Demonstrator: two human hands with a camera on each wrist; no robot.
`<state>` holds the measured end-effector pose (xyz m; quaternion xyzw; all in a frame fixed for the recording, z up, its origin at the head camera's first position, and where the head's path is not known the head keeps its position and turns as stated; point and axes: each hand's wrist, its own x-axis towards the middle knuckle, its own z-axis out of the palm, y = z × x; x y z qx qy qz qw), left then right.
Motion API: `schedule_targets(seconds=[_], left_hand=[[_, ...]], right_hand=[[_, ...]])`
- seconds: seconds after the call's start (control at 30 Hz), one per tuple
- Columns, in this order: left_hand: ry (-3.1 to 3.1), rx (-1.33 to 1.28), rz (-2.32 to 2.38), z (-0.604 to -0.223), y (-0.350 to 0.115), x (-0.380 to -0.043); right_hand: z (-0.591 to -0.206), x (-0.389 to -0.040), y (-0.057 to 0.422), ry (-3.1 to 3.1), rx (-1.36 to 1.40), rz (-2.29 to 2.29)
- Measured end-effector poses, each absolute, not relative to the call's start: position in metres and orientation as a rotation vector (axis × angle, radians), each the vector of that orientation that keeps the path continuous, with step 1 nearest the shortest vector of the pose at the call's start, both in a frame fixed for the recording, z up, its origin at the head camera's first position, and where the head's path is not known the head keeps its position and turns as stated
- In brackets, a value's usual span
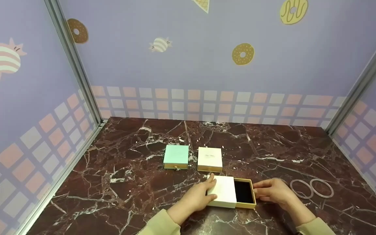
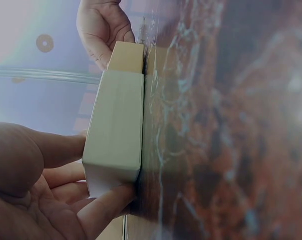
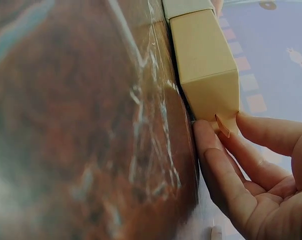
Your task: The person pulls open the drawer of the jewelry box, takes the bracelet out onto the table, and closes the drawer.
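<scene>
A pale cream drawer-style gift box (image 1: 223, 192) lies flat on the marble-patterned table, its yellow-edged drawer (image 1: 252, 206) slid partway out to the right, showing a black lining. My left hand (image 1: 197, 195) grips the left end of the cover, thumb on the near side and fingers at the far side. At the drawer's outer end, my right hand (image 1: 274, 192) has bent fingers around the small pull tab (image 3: 222, 125), with one fingertip at the corner. In the left wrist view the cover (image 2: 115, 120) sits between the left thumb and fingers.
Behind the hands stand two closed drawer boxes, one mint green (image 1: 176, 156) and one cream (image 1: 210, 158). Two pale rings, the left ring (image 1: 291, 186) and the right ring (image 1: 331, 192), lie to the right of my right hand. Patterned walls (image 1: 207, 75) enclose the table.
</scene>
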<state>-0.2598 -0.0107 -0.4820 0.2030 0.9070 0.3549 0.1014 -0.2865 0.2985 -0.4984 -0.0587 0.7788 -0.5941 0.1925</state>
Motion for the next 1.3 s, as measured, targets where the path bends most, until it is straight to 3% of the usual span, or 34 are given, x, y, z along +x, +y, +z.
schedule_targets(seconds=[1.3], left_hand=[[2.717,0.614,1.023,-0.480,-0.011,-0.259]], right_hand=[[-0.499,-0.291,0.283,2.216,-0.141,-1.638]])
